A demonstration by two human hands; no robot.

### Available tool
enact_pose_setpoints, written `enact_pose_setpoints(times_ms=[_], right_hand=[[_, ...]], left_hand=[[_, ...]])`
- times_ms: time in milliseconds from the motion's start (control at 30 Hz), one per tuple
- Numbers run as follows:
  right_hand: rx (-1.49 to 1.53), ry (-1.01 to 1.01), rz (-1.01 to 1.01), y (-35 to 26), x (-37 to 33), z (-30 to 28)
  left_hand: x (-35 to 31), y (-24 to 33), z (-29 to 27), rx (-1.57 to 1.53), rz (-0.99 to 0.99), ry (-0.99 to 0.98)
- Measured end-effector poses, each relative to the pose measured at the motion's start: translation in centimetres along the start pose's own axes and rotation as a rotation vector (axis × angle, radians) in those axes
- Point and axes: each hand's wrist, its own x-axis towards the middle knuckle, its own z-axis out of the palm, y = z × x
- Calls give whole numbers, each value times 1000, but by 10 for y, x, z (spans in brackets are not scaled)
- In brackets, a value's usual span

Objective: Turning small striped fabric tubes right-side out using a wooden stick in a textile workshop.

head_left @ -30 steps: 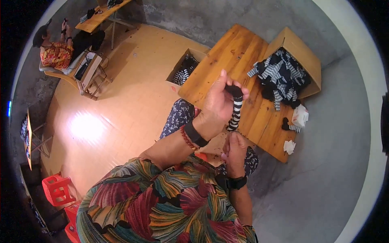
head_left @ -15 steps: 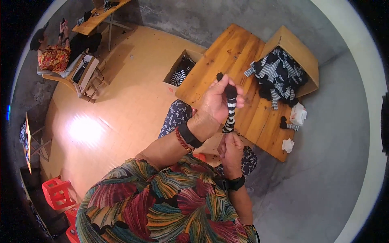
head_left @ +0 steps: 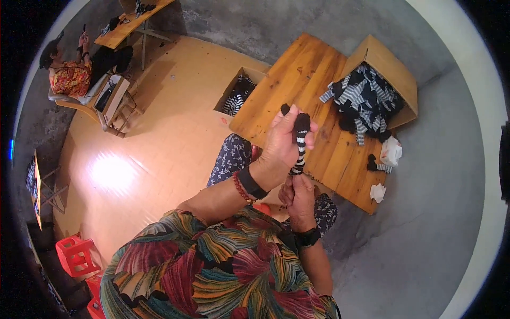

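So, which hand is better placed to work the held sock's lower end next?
Probably the right hand: it is closed at the lower end of the striped sock, while the left hand holds higher, near the black part.

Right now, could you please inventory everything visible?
Held knit: 1, black/white, centre
Table: 1, brown, ahead
Large box: 1, brown, tabletop
Knit pile: uncounted, black/grey, at large box
Loose knit: 1, black/grey, table right
Packet: 1, white, table right
Crumpled paper: 1, white, table corner
Floor box: 1, brown, beside table
Seated person: 1, orange-clad, left
Side tables: 2, brown, left
Stools: 2+, red, lower left
Left hand: 1, centre
Right hand: 1, centre
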Motion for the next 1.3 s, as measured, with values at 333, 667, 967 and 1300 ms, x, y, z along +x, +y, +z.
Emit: enact_pose_setpoints(times_ms=[333,667,967,1300], right_hand=[[-93,-150,7,-22,-11,23],[-369,-13,-65,-34,-8,26],[-534,29,-148,-37,-15,23],[-2,-200,40,-23,-9,32]], left_hand=[[-3,29,10,-20,-28,-430],[-11,52,27,204,11,-384],[-12,47,15,374,66,-454],[-22,14,9,35,-114,-112]])
